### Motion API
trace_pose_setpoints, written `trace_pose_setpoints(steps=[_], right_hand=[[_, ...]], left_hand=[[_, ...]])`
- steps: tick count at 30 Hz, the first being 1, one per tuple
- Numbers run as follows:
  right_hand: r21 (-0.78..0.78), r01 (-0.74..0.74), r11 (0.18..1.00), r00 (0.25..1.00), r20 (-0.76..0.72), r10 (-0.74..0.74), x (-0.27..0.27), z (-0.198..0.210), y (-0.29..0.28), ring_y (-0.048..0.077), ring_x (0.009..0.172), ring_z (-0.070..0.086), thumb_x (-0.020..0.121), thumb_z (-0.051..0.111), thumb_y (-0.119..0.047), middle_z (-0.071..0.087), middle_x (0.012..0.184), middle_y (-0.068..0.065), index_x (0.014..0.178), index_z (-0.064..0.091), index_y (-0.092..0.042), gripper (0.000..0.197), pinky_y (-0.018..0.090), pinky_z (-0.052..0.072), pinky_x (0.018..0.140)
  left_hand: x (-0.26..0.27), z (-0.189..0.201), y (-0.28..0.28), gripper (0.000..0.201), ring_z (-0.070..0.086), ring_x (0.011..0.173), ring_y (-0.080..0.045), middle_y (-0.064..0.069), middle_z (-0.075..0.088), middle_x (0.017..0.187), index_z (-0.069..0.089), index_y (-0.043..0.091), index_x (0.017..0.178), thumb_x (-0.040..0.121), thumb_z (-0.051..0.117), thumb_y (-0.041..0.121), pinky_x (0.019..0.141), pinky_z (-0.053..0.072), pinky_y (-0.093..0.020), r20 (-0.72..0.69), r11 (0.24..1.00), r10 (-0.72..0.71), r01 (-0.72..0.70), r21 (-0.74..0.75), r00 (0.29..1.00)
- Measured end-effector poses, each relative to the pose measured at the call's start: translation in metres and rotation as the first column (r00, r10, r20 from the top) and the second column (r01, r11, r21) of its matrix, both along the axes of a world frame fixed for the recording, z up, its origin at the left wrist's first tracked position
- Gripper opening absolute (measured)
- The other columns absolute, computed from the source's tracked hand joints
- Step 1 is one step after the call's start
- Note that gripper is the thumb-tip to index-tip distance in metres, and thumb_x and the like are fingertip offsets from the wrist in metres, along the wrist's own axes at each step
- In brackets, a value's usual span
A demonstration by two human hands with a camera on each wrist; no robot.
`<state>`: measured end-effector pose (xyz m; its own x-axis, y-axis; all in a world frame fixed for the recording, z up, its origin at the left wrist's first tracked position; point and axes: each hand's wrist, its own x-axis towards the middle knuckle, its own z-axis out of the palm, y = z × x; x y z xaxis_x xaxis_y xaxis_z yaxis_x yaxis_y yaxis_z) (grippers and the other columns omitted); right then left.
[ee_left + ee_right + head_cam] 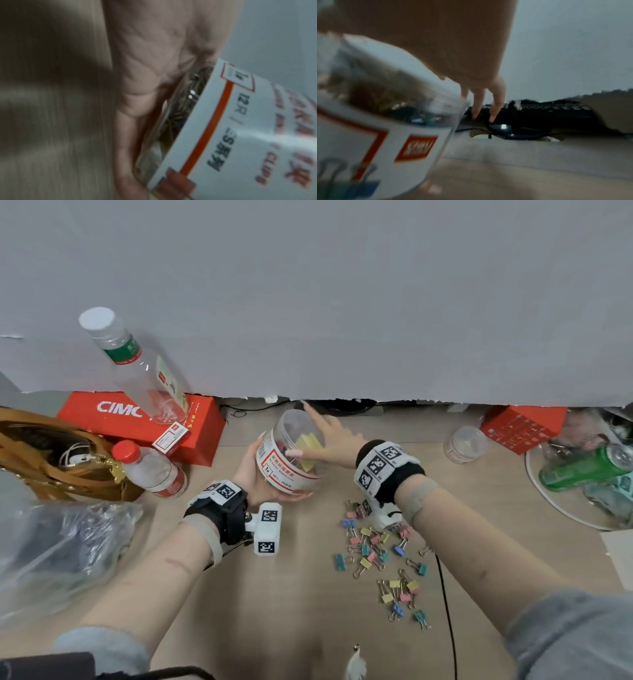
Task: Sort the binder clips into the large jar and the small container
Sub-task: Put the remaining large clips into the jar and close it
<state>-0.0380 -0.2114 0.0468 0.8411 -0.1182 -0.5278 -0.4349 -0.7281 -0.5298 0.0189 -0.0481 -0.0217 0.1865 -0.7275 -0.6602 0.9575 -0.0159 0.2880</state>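
Note:
My left hand (251,472) grips a large clear jar (291,463) with a white and red label, tilted a little above the table. Its palm (145,70) presses against the jar's wall (240,135). Large clips, one of them yellow (310,448), lie inside the jar. My right hand (323,441) hovers at the jar's mouth with its fingers (479,102) spread straight and nothing in them; the jar (376,128) fills the lower left of the right wrist view. Several small coloured binder clips (380,553) are strewn on the table under my right wrist. The small clear container (466,444) stands farther right.
Left of the jar stand a red box (137,426), two water bottles (150,470), a brown bag (51,453) and a plastic bag (58,549). A green can (582,467) and a second red box (524,426) are at the right. A black cable (445,594) runs beside the clips.

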Motion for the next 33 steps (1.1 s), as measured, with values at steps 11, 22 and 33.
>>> trace_pose_setpoints(steps=[11,22,33], right_hand=[[-0.027,0.22,0.975,0.973,0.084,-0.217,0.009,-0.043,0.02,0.043,0.135,0.02,0.071,0.053,-0.074,0.0,0.157,0.003,0.142,-0.005,-0.05,0.095,0.051,0.031,0.109],[-0.29,0.272,0.918,0.96,0.152,-0.237,0.026,-0.071,0.025,0.042,0.122,0.033,0.06,0.047,-0.086,0.005,0.154,0.016,0.145,-0.009,-0.041,0.111,0.047,0.038,0.098],[-0.28,0.202,0.938,0.976,0.132,-0.171,0.026,-0.078,0.024,0.036,0.128,0.027,0.08,0.032,-0.075,0.001,0.157,0.002,0.145,-0.004,-0.045,0.08,0.048,0.038,0.099]], left_hand=[[0.019,-0.025,-0.021,0.08,0.059,0.104,-0.037,-0.022,0.066,0.111,0.058,0.013,0.118,0.079,0.029,0.077,0.089,0.046,-0.05,0.171,0.953,0.162,-0.199,0.23,0.972],[0.062,-0.039,-0.049,0.05,0.057,0.106,-0.038,-0.031,0.059,0.109,0.049,0.003,0.128,0.102,0.019,0.034,0.089,0.04,-0.037,0.604,0.674,-0.585,-0.089,0.733,0.541],[0.025,-0.035,-0.03,0.051,0.053,0.045,-0.013,0.0,0.058,0.052,0.059,0.019,0.083,0.098,0.02,0.049,0.038,0.043,-0.02,0.625,0.802,-0.188,-0.25,0.543,0.757]])
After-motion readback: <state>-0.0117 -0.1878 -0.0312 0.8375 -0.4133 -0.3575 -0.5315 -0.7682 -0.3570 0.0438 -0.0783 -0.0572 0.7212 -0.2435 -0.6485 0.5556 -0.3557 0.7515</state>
